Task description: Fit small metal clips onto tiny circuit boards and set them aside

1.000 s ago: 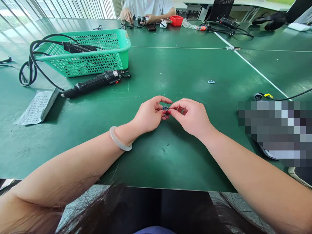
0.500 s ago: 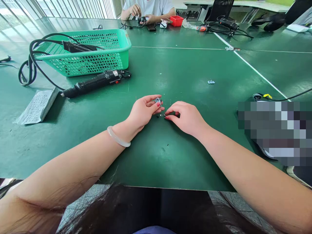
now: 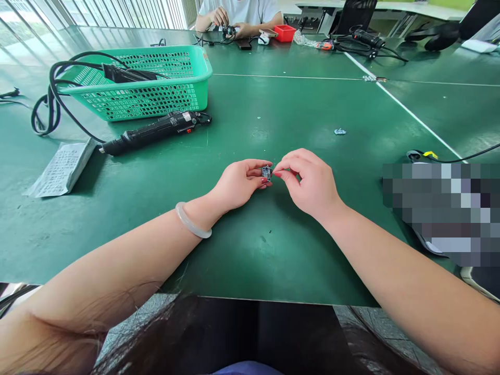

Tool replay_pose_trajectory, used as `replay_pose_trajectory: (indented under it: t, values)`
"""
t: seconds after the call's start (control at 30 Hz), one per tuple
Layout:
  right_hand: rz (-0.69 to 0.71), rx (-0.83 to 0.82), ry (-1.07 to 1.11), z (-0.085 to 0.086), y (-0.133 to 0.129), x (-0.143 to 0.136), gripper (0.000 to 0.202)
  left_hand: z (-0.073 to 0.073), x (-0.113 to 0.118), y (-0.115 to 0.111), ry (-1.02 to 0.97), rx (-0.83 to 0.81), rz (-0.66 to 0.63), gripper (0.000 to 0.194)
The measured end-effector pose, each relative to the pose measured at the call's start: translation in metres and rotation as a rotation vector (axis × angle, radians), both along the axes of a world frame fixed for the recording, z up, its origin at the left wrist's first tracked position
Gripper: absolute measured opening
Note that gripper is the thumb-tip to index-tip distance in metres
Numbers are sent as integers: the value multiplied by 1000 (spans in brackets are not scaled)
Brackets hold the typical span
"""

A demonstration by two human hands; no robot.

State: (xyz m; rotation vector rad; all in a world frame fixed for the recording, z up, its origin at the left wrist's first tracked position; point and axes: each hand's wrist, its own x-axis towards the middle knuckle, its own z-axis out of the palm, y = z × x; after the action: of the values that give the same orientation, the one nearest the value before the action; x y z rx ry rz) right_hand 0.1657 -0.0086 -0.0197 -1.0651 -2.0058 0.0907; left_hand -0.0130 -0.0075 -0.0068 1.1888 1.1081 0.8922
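Note:
My left hand [image 3: 240, 182] holds a small grey part with a dark, open-worked face [image 3: 266, 173] between thumb and fingers, just above the green table. My right hand [image 3: 310, 179] is closed in a pinch, its fingertips right at the part's right edge. What sits in that pinch is mostly hidden; a thin metal piece was at these fingertips a moment ago and no longer shows on the table. A second small grey part [image 3: 339, 132] lies by itself farther back on the right.
A black electric screwdriver [image 3: 156, 133] lies before a green basket [image 3: 135, 96] with cables. To its left is a handwritten paper packet [image 3: 62, 169]. A blurred-out object [image 3: 435, 213] stands at right. Across the table [image 3: 269, 265], a person [image 3: 238, 15] works near a red box [image 3: 285, 34].
My right hand has lifted from the tabletop, bringing its fingertips to the part in my left hand. The left hand has shifted slightly right. The thin metal piece has left the table.

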Motion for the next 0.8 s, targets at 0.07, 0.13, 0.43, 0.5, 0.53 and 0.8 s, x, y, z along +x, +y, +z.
replay_pose_trajectory:
  t: [0.07,0.13,0.43,0.5,0.53,0.8]
  values:
    - [18,78,-25,-1,1,0,18,0,0,-1,-4,20,-40,32]
    - [39,131,-62,-3,2,-1,20,0,0,-2,-17,29,-74,32]
    - [-62,-26,27,0,0,2,25,0,-2,0,-170,-92,-13,25]
    - [-92,-123,12,-2,2,3,19,0,-3,2,-215,-128,48,24]
    - [-97,-180,-12,-3,3,3,16,0,-4,3,-238,-145,82,24]
    - [-93,-428,-195,-7,10,-5,12,2,-5,6,-327,-201,191,18]
